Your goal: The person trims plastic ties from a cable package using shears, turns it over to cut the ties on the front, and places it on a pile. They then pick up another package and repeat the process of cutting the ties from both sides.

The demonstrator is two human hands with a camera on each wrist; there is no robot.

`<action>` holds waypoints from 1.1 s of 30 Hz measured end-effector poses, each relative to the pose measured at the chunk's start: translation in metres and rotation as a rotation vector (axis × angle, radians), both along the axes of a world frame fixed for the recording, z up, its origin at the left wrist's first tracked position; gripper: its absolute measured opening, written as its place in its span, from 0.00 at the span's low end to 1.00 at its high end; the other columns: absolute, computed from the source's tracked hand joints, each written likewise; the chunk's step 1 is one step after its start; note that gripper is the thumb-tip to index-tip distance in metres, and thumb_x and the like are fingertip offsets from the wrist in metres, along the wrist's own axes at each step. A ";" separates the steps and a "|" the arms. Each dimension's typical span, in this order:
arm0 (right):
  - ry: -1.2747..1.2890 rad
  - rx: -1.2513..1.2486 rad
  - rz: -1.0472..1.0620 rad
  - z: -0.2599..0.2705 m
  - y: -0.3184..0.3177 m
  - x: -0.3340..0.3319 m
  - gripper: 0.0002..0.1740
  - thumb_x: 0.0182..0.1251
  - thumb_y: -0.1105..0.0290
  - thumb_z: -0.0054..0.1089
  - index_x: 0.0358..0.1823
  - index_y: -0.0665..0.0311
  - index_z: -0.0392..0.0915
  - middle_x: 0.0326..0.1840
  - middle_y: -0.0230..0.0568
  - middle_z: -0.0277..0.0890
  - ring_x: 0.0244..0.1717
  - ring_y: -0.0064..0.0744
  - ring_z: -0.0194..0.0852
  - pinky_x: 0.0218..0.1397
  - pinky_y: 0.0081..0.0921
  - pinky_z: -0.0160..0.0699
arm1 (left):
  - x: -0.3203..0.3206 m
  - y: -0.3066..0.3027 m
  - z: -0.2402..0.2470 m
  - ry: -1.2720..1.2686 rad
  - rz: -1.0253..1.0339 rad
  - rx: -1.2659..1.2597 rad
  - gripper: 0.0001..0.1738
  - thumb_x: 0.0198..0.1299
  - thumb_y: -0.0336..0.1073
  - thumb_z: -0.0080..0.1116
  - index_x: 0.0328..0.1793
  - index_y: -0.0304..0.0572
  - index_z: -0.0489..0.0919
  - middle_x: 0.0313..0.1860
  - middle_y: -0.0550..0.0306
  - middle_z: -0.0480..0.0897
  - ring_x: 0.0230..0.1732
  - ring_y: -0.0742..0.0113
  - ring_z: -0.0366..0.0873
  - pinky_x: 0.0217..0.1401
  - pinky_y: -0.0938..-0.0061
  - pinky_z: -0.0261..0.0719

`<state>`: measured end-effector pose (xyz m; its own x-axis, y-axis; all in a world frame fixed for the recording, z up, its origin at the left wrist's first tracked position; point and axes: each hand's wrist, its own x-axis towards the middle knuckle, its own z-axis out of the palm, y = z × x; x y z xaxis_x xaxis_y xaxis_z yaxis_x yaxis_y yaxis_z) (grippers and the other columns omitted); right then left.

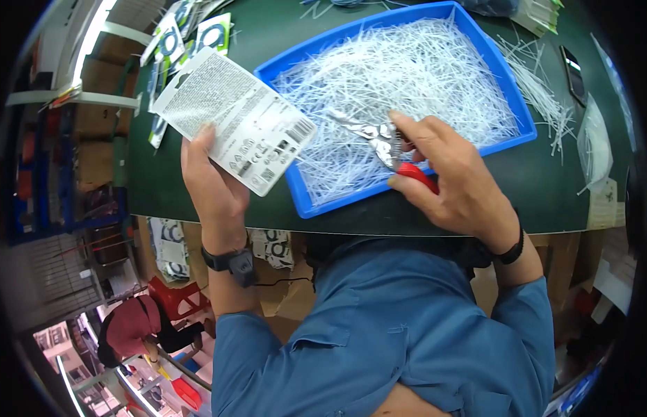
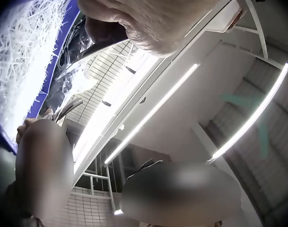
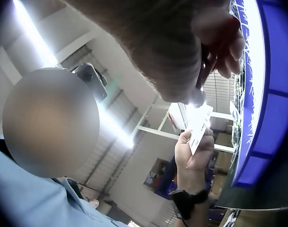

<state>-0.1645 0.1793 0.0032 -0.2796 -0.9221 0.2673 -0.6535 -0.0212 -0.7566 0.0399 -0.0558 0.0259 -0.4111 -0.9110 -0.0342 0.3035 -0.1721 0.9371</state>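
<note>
In the head view my left hand (image 1: 214,182) holds a white printed package card (image 1: 236,125) by its lower left side, thumb on the printed face. The card has a hang hole, small text and a barcode, and is tilted over the left edge of a blue tray (image 1: 501,69). My right hand (image 1: 459,177) grips red-handled pruning shears (image 1: 387,144) with a coil spring. Their metal blades point left over the thin white strips (image 1: 400,66) that fill the tray. In the right wrist view the card (image 3: 199,131) is in the left hand; the shears are mostly hidden by the right hand.
Several packages (image 1: 172,43) with blue rings lie at the table's far left. Loose white strips (image 1: 539,87), a phone (image 1: 574,75) and a clear bag (image 1: 596,142) lie right of the tray. Another person (image 1: 132,326) bends over at the lower left, by a red stool (image 1: 172,297).
</note>
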 end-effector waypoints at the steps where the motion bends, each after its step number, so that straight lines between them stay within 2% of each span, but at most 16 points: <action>1: 0.056 -0.022 0.019 -0.002 0.000 0.001 0.43 0.62 0.69 0.77 0.79 0.66 0.70 0.50 0.51 0.78 0.47 0.45 0.82 0.52 0.36 0.81 | -0.007 0.012 -0.004 0.031 -0.049 0.028 0.25 0.77 0.36 0.50 0.74 0.29 0.69 0.62 0.40 0.82 0.57 0.55 0.88 0.58 0.63 0.91; 5: 0.121 0.011 -0.048 -0.002 0.003 0.001 0.43 0.60 0.67 0.79 0.78 0.64 0.72 0.51 0.51 0.79 0.46 0.47 0.81 0.49 0.38 0.82 | -0.024 0.048 -0.022 -0.076 -0.045 -0.083 0.24 0.78 0.36 0.49 0.74 0.29 0.69 0.62 0.40 0.82 0.59 0.55 0.88 0.59 0.62 0.91; 9: 0.223 -0.059 -0.057 -0.003 0.004 0.002 0.43 0.58 0.67 0.81 0.77 0.63 0.73 0.51 0.51 0.79 0.45 0.47 0.81 0.47 0.38 0.83 | -0.036 0.064 -0.027 0.039 -0.100 -0.100 0.25 0.78 0.37 0.49 0.74 0.29 0.69 0.61 0.40 0.83 0.57 0.56 0.89 0.58 0.65 0.91; 22: 0.264 -0.094 -0.121 -0.008 -0.001 0.004 0.43 0.55 0.70 0.82 0.76 0.62 0.76 0.50 0.50 0.80 0.45 0.46 0.81 0.46 0.38 0.83 | -0.033 0.071 -0.035 0.076 -0.141 -0.013 0.24 0.79 0.35 0.48 0.75 0.28 0.68 0.62 0.39 0.84 0.56 0.56 0.89 0.58 0.65 0.91; 26: 0.159 -0.091 -0.097 -0.009 0.002 0.005 0.43 0.56 0.70 0.82 0.76 0.61 0.76 0.50 0.50 0.80 0.46 0.47 0.81 0.47 0.38 0.83 | -0.037 0.074 -0.035 0.139 -0.172 0.001 0.25 0.79 0.35 0.48 0.76 0.28 0.68 0.63 0.38 0.83 0.57 0.56 0.89 0.60 0.63 0.91; 30: 0.246 -0.067 -0.123 -0.006 0.002 0.005 0.43 0.55 0.71 0.82 0.76 0.61 0.76 0.50 0.49 0.79 0.45 0.47 0.81 0.47 0.38 0.83 | -0.038 0.078 -0.036 0.135 -0.195 -0.042 0.26 0.78 0.37 0.48 0.77 0.29 0.67 0.65 0.38 0.82 0.58 0.55 0.88 0.63 0.61 0.90; 33: 0.318 -0.044 -0.139 -0.003 0.003 0.006 0.43 0.55 0.71 0.82 0.76 0.61 0.76 0.50 0.49 0.78 0.45 0.47 0.80 0.48 0.38 0.83 | -0.039 0.082 -0.041 0.102 -0.089 -0.049 0.27 0.78 0.38 0.48 0.77 0.30 0.67 0.65 0.37 0.82 0.59 0.54 0.88 0.64 0.60 0.90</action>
